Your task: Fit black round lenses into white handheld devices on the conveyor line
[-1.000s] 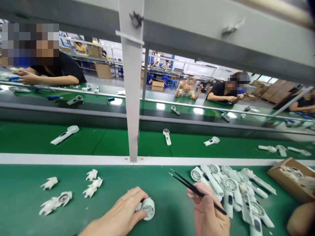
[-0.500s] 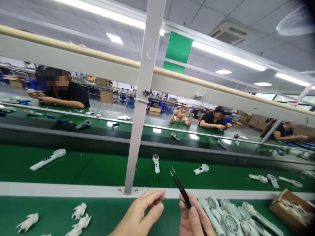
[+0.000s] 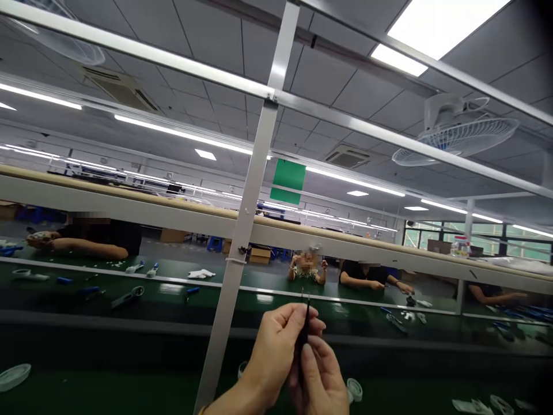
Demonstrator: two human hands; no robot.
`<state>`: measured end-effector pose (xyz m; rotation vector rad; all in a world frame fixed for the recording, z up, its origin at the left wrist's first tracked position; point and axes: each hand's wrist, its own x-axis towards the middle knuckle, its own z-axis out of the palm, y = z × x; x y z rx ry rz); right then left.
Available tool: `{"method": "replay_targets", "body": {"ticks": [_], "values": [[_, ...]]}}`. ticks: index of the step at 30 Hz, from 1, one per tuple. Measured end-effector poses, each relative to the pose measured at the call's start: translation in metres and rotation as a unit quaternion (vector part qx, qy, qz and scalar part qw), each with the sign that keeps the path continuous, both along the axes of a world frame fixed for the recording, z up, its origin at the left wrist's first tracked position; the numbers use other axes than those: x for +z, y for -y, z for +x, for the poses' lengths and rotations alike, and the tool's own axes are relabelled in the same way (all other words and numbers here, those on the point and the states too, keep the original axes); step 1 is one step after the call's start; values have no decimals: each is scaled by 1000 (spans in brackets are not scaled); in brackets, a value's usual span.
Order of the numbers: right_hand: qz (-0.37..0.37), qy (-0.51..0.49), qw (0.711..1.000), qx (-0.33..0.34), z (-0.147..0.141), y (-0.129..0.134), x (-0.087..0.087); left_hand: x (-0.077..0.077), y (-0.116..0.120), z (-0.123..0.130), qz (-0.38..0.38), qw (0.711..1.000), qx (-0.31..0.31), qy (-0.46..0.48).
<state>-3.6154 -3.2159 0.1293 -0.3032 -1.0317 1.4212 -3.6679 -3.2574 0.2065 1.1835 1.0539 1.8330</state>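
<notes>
Now, black tweezers (image 3: pixel 305 340) stand nearly upright at 6 o'clock, pinched in a narrow grip between the left hand (image 3: pixel 272 357) and right hand (image 3: pixel 317 377). A white ring (image 3: pixel 354 390) lies at 5 o'clock on the green tabletop (image 3: pixel 129 392), just beside the right hand.

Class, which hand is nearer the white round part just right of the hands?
Right. The right hand sits just left of the white round part; the left hand is farther left, past the right hand.

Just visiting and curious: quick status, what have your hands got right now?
Left hand and right hand raised together. Both on black tweezers. White metal post just beside left hand.
</notes>
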Motion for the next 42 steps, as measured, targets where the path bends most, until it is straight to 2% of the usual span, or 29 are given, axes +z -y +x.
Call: {"method": "replay_targets", "body": {"ticks": [3, 5, 9, 13, 24, 34, 42], "values": [[3, -25, 999, 21, -7, -10, 31, 23, -11, -2, 55, 998, 37, -21], [13, -19, 999, 28, -8, -17, 45, 35, -17, -2, 83, 995, 53, -32], [18, -27, 999, 40, -9, -24, 62, 48, -32, -5, 122, 988, 78, -49], [17, -34, 997, 64, -15, -27, 73, 53, -43, -12, 137, 983, 108, -49], [10, -35, 996, 79, -27, -28, 77, 53, -50, -24, 129, 969, 183, -100], [-27, -8, 997, 77, -22, -21, 87, 55, -51, -22, 124, 967, 201, -93], [-27, 5, 995, 92, -18, -21, 91, 57, -50, -17, 122, 969, 205, -67]]}}
